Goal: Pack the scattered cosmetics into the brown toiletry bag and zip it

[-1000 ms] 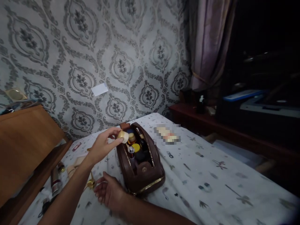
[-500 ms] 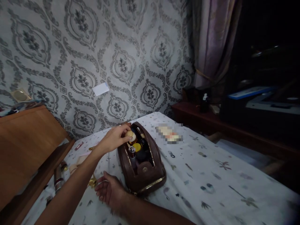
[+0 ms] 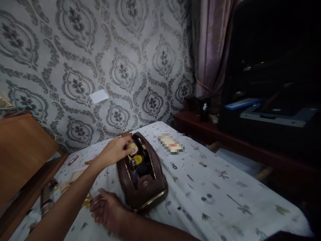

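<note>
A brown bag (image 3: 136,199) lies unzipped near the centre of the frame, on a white cloth (image 3: 195,187) printed with small leaves and shapes. The left hand (image 3: 114,152) comes in from the lower left and reaches over the bag's far end; its thumb and fingers are closed around a pale round piece (image 3: 132,148) at the mouth of the opening, though whether that piece rests on anything beneath cannot be told. Just below it in the frame, inside the bag, are a yellow lid (image 3: 137,160), a silver-topped bottle (image 3: 132,163) and a dark round item (image 3: 142,168), with a dark slim bottle (image 3: 144,154) along the right side. The right hand (image 3: 107,209), entering from the bottom of the frame, lies left of the bag's near end, half open with fingers loosely curled, holding nothing that shows. Beside its fingertips sits a gold-coloured item (image 3: 87,201), partly hidden by the left forearm. At the lower left of the frame a brown tube (image 3: 45,201) lies on the cloth. Right of the bag is a pixelated flat object (image 3: 172,144), and a white card (image 3: 98,96) shows against the patterned wall (image 3: 125,36).
</note>
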`<state>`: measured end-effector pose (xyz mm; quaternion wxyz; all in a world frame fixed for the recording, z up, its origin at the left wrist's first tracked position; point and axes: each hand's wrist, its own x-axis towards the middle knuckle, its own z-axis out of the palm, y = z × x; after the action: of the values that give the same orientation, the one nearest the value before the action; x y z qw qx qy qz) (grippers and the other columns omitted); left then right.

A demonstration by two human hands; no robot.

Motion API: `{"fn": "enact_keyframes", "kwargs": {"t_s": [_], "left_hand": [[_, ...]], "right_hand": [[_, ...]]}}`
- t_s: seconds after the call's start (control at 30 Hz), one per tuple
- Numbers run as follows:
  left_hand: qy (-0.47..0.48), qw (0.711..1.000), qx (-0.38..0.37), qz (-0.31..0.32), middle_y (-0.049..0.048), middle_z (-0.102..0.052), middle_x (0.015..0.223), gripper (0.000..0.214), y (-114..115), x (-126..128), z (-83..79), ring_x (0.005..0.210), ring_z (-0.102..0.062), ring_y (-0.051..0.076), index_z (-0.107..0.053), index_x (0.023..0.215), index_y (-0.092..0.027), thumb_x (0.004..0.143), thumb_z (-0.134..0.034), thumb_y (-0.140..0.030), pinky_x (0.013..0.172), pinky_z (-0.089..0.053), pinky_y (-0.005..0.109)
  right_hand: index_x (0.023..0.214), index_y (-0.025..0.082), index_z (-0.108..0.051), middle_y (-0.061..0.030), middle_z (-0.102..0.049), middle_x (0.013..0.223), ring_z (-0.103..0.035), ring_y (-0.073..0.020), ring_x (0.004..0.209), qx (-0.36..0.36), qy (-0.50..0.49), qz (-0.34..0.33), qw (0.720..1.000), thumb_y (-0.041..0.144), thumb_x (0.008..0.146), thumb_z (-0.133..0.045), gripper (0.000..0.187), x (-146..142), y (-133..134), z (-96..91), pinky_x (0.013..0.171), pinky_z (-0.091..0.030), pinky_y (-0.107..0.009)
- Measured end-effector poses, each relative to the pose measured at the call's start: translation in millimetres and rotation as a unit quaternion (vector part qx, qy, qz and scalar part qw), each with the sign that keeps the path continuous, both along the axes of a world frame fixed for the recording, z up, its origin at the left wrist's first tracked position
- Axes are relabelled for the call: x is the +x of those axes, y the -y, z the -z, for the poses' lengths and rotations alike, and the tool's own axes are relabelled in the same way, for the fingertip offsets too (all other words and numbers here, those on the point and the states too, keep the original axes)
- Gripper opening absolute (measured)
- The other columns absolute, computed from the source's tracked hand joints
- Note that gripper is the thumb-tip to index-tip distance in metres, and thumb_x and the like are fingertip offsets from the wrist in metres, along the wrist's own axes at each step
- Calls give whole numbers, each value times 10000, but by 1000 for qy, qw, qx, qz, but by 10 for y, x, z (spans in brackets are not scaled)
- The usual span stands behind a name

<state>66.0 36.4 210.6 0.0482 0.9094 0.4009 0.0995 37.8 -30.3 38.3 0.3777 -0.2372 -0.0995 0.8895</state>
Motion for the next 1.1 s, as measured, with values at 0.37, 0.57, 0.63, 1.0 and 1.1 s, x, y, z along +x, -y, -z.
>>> {"fn": "enact_keyframes", "kwargs": {"t_s": [0.37,0.57,0.63,1.0,1.1], "left_hand": [[-53,998,-4,-20,-2,-624,770,147,-64,-4,0,737,-574,176,-613,922,-211,834,-573,-322,651,-372,266],[-73,997,-19,-2,-8,-629,771,177,-83,42,-12,733,-569,172,-604,958,-213,837,-574,-339,638,-367,263],[-81,996,-27,7,-8,-636,780,190,-99,67,-9,735,-572,171,-607,969,-213,834,-575,-341,635,-367,261],[-140,989,-43,-6,-7,-685,842,191,-135,185,26,746,-614,170,-611,923,-221,784,-607,-353,618,-362,252],[-156,987,-42,3,-12,-679,819,152,-152,205,45,736,-614,166,-600,857,-220,779,-603,-350,626,-363,250]], "right_hand": [[641,140,-611,-25,-633,503,-555,-99,396,20,-20,8,1000,366,1010,-365,497,-8,5,47,427,-322,-202],[664,140,-615,-17,-640,516,-563,-99,403,38,-26,9,999,412,975,-458,443,-20,-1,79,430,-334,-202],[658,141,-607,-16,-632,504,-558,-99,394,30,-20,5,999,383,1000,-397,468,-15,0,58,428,-332,-203],[627,149,-573,-12,-607,476,-544,-92,362,17,9,0,1000,321,1034,-279,531,42,38,-93,418,-325,-204],[616,151,-567,-14,-607,477,-539,-91,361,17,7,-3,1000,317,1032,-277,534,51,33,-105,421,-319,-206]]}}
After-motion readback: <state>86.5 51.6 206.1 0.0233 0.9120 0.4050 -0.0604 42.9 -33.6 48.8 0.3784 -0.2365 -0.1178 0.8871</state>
